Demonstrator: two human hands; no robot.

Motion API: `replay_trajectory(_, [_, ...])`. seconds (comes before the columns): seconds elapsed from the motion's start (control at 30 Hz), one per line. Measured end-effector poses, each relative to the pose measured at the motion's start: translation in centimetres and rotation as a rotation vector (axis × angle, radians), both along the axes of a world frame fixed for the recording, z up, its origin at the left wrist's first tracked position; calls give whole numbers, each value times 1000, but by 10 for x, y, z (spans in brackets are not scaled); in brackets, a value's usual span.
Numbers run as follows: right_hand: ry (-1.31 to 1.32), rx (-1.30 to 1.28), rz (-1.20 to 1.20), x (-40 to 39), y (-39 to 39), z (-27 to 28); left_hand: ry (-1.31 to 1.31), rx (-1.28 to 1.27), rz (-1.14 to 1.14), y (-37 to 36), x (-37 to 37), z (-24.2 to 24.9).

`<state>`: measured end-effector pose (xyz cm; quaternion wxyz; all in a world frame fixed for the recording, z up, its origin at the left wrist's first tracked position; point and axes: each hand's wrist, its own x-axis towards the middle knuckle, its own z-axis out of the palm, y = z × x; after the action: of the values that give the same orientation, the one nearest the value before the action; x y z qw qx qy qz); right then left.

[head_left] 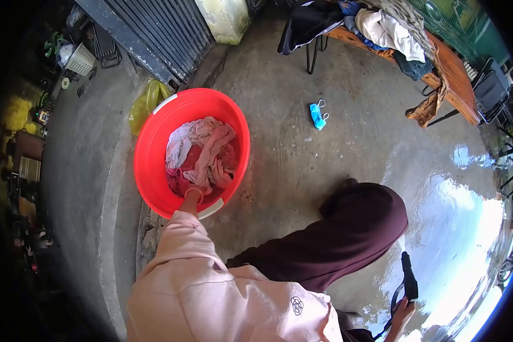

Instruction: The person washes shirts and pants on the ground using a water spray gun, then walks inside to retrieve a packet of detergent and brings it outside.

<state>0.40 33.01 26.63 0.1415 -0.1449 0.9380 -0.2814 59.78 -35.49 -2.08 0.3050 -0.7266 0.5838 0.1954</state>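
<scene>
Concrete floor (336, 148) is spreading out wet and shining beyond our right hand (402, 312), and a wooden worktop (456, 74) heaped with clothes (390, 28) is standing well apart from both our hands, far ahead of them. We are crouching with a dark-trousered knee (359, 222) between our two arms. Just ahead of us a red plastic basin (154, 142) is sitting on the floor, holding a pile of pink and white laundry (202, 154). We are reaching our left hand (192, 196) down into it, fingers sinking among the cloth, so we cannot tell how far they are closing. Our right hand is wrapping around a black hose nozzle (408, 276), low beside us. A blue face mask (317, 115) is lying on the floor beyond the basin.
</scene>
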Motion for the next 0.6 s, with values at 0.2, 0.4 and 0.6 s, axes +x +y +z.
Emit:
replay_trajectory(0.2, [61, 56, 2, 15, -11, 4, 311, -315, 302, -30, -32, 3])
replay_trajectory(0.4, [45, 19, 16, 8, -24, 20, 1020, -1063, 610, -93, -73, 213])
replay_trajectory(0.6, [4, -36, -39, 5, -26, 23, 1221, -1298, -216, -110, -187, 407])
